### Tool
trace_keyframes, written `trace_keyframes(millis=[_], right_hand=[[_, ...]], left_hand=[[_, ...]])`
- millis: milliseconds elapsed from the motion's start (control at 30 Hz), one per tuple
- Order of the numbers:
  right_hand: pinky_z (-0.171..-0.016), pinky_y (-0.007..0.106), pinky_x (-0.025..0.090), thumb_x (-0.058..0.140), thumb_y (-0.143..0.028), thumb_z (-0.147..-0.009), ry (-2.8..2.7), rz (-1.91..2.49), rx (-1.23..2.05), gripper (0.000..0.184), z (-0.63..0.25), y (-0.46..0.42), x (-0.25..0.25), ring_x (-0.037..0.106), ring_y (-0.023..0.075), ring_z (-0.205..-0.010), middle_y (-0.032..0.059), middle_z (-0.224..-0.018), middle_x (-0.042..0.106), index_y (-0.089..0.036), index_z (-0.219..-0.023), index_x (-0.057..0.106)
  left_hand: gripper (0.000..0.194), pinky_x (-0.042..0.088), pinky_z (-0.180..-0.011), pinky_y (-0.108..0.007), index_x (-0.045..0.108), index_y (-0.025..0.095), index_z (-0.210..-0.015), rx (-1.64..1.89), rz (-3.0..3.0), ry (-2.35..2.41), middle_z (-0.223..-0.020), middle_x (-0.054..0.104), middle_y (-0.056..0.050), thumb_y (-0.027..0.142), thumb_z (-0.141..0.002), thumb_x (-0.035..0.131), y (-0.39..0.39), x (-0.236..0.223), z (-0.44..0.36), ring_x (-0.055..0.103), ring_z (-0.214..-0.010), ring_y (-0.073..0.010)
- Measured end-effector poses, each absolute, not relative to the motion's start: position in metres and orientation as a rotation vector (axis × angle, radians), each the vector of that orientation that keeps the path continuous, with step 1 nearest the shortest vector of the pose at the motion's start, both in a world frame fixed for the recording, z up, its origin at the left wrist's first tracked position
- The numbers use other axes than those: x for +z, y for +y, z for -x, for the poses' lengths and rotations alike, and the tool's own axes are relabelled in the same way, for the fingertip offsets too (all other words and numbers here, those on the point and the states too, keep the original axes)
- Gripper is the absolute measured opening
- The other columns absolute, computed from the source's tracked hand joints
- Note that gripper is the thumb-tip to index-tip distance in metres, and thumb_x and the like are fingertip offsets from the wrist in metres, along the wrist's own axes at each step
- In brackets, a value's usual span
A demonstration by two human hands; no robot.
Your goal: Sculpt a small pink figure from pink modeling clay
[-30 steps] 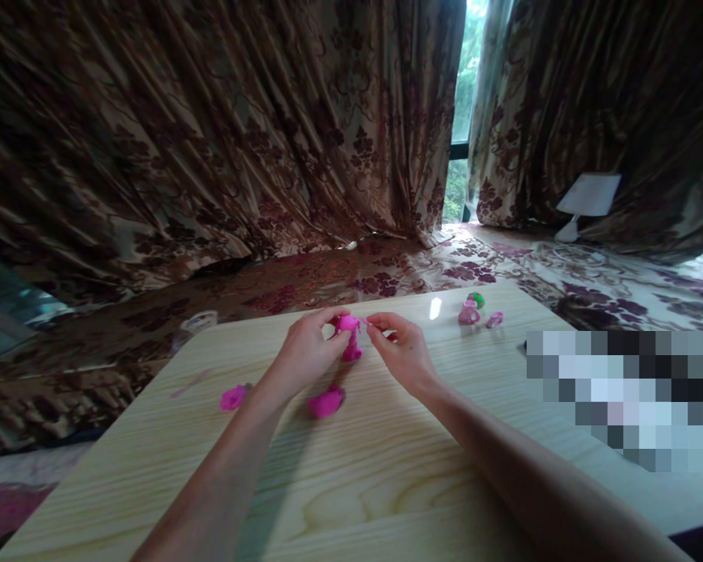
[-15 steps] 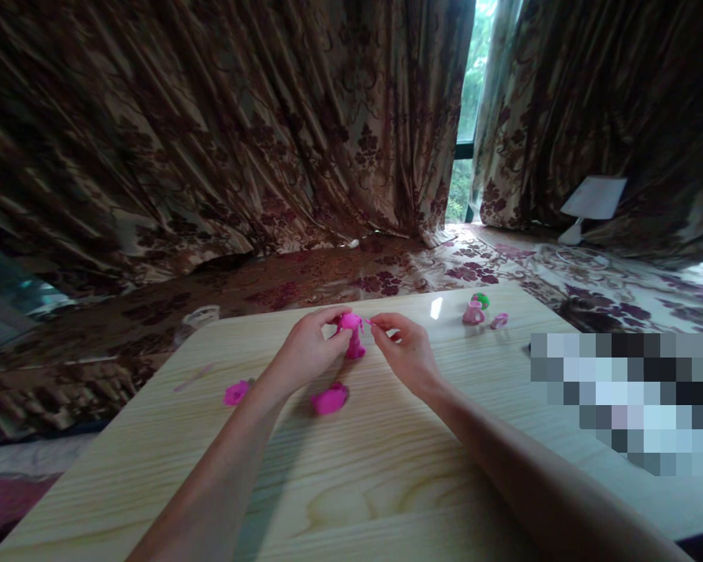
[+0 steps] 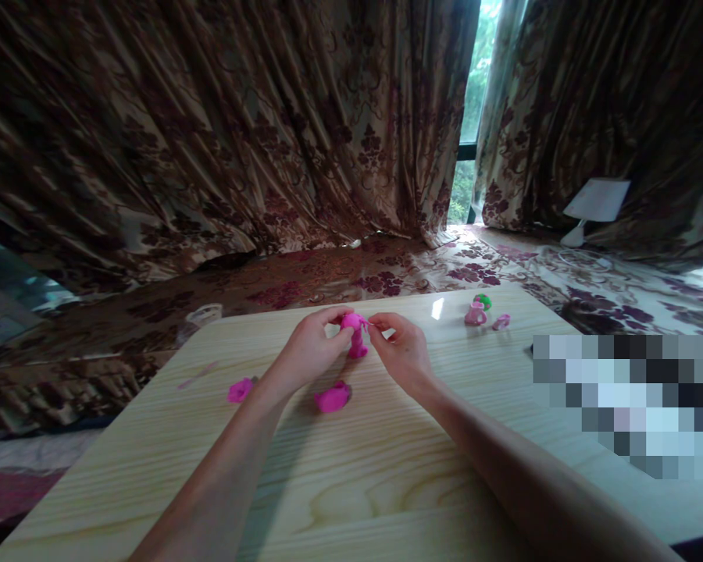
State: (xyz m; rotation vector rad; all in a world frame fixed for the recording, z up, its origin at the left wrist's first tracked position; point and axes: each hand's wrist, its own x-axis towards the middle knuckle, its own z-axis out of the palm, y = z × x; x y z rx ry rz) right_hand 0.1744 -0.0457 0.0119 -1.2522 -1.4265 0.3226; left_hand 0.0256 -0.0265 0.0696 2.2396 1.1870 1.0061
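A bright pink clay figure [image 3: 358, 343] stands upright on the table, with a rounded top and a wider foot. My left hand [image 3: 319, 343] grips its top between thumb and fingers. On its right side, my right hand [image 3: 401, 343] pinches a thin pink strip of clay [image 3: 365, 322] that touches the figure's upper part. Nearer to me lies a lump of pink clay [image 3: 333, 398]. A smaller, crumpled pink clay piece [image 3: 240, 389] rests left of my left forearm, partly hidden by it.
Toward the back right of the wooden table [image 3: 351, 484] sit a pale pink cup-like piece [image 3: 476, 314], a green piece [image 3: 483, 301] and a small pink piece [image 3: 502, 321]. A thin pinkish stick [image 3: 198, 375] lies at the left. A clear container [image 3: 204, 314] stands beyond the back left corner.
My right hand has come slightly closer to the figure, and the thin strip now meets its upper side. The left hand keeps its hold; the whole view has shifted slightly.
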Motion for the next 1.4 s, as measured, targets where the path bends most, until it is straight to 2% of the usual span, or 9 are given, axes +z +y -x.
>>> trace_keyframes(millis=[367, 800, 1100, 1200, 1400], right_hand=[[-0.064, 0.025, 0.045, 0.055, -0.025, -0.079, -1.498, 1.261, 0.228, 0.012, -0.173, -0.048, 0.013, 0.061, 0.0149, -0.078, -0.0021, -0.081, 0.067, -0.024, -0.088, 0.063], [-0.067, 0.024, 0.045, 0.050, -0.018, -0.081, -1.594, 1.246, 0.137, 0.019, -0.176, -0.050, 0.014, 0.058, 0.0148, -0.083, -0.0017, -0.088, 0.067, -0.025, -0.094, 0.062], [-0.069, 0.026, 0.046, 0.052, -0.021, -0.082, -1.615, 1.273, 0.119, 0.020, -0.177, -0.050, 0.016, 0.057, 0.0164, -0.084, -0.0004, -0.086, 0.066, -0.025, -0.099, 0.061], [-0.072, 0.028, 0.046, 0.053, -0.022, -0.082, -1.596, 1.277, 0.108, 0.021, -0.177, -0.052, 0.017, 0.057, 0.0174, -0.086, 0.0000, -0.086, 0.065, -0.025, -0.101, 0.059], [-0.084, 0.032, 0.043, 0.051, -0.024, -0.084, -1.633, 1.215, -0.024, 0.018, -0.181, -0.055, 0.022, 0.052, 0.0194, -0.095, 0.0048, -0.098, 0.060, -0.023, -0.097, 0.063]], left_hand=[[0.026, 0.044, -0.086, -0.030, 0.064, 0.018, -0.097, 1.017, -2.234, 1.185, -0.096, 0.069, -0.003, 0.030, -0.077, 0.051, -0.025, 0.067, -0.025, 0.062, -0.090, -0.0173], [0.026, 0.044, -0.086, -0.029, 0.064, 0.019, -0.099, 0.994, -2.253, 1.162, -0.095, 0.069, -0.001, 0.027, -0.078, 0.050, -0.025, 0.067, -0.024, 0.062, -0.088, -0.0164], [0.027, 0.043, -0.088, -0.031, 0.064, 0.019, -0.099, 0.995, -2.238, 1.154, -0.097, 0.069, -0.002, 0.029, -0.078, 0.050, -0.024, 0.067, -0.023, 0.061, -0.090, -0.0172], [0.028, 0.043, -0.088, -0.031, 0.064, 0.019, -0.100, 0.990, -2.238, 1.164, -0.096, 0.069, -0.002, 0.028, -0.078, 0.050, -0.025, 0.068, -0.023, 0.062, -0.090, -0.0175], [0.027, 0.044, -0.087, -0.030, 0.064, 0.019, -0.100, 0.954, -2.261, 1.139, -0.097, 0.068, -0.003, 0.028, -0.079, 0.048, -0.024, 0.068, -0.022, 0.061, -0.091, -0.0177]])
